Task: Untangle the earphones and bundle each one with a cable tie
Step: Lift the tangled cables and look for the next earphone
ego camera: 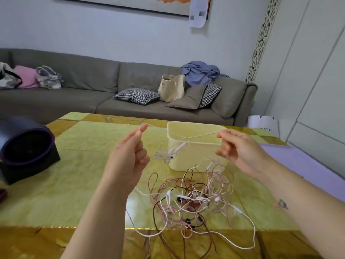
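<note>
A pale pink earphone cable (pixel 197 136) is stretched in the air between my two hands, above the table. My left hand (pixel 130 154) pinches one end between thumb and forefinger, and my right hand (pixel 237 148) pinches the other. A small knotted bunch (pixel 164 156) of the same cable hangs below the stretched part, with an inline remote beside it. On the table lies a tangled pile of earphones (pixel 194 199) in white, pink and dark red, with several earbuds and plugs showing. No cable tie is visible.
A cream plastic bin (pixel 197 159) stands on the yellow-green marble table (pixel 78 176) just behind the pile. A dark purple cylindrical device (pixel 26 148) sits at the left edge. A lilac sheet (pixel 302 165) lies at the right. A grey sofa with cushions and bags is behind.
</note>
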Motion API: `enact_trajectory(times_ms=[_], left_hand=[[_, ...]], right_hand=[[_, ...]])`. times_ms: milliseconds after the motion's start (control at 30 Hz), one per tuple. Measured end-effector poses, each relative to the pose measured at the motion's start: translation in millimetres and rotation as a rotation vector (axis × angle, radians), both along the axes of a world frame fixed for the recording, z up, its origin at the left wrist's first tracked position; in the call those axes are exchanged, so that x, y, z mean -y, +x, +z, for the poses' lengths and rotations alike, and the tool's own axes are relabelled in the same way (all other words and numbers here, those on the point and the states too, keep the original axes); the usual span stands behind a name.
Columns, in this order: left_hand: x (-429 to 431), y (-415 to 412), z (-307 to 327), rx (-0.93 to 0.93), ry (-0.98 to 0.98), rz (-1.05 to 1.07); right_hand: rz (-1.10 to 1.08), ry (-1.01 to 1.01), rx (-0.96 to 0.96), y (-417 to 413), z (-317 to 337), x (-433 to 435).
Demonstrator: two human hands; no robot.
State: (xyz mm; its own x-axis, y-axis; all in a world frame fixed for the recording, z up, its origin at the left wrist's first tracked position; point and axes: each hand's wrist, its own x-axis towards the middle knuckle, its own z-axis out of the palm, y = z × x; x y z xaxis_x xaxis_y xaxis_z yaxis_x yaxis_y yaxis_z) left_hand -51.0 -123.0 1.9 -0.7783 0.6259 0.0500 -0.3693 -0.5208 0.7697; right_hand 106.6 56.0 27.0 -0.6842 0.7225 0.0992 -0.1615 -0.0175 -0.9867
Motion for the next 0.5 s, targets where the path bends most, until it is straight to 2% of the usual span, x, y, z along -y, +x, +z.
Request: enact_trajectory(times_ms=[167, 233, 300, 367, 433, 500], left_hand=[[-3, -1, -13, -0.201, -0.246, 0.026], [-4, 0, -15, -0.309, -0.332, 0.083], [-2, -3, -14, -0.319, -0.296, 0.085], [2, -9, -18, -0.360, -0.326, 0.042], [2, -12, -25, -0.524, -0.515, 0.013], [-1, -10, -35, -0.803, -0.809, 0.041]], right_hand=[[-0.336, 0.014, 0.048, 11, -13, -23], [-0.376, 0.254, 0.217, 13, -20, -25], [-0.355, 0.589, 0.428, 15, -22, -21], [-0.284, 0.696, 0.576, 15, -25, -22], [-0.239, 0.679, 0.653, 16, -29, -22], [-0.258, 0.689, 0.696, 14, -36, -22]])
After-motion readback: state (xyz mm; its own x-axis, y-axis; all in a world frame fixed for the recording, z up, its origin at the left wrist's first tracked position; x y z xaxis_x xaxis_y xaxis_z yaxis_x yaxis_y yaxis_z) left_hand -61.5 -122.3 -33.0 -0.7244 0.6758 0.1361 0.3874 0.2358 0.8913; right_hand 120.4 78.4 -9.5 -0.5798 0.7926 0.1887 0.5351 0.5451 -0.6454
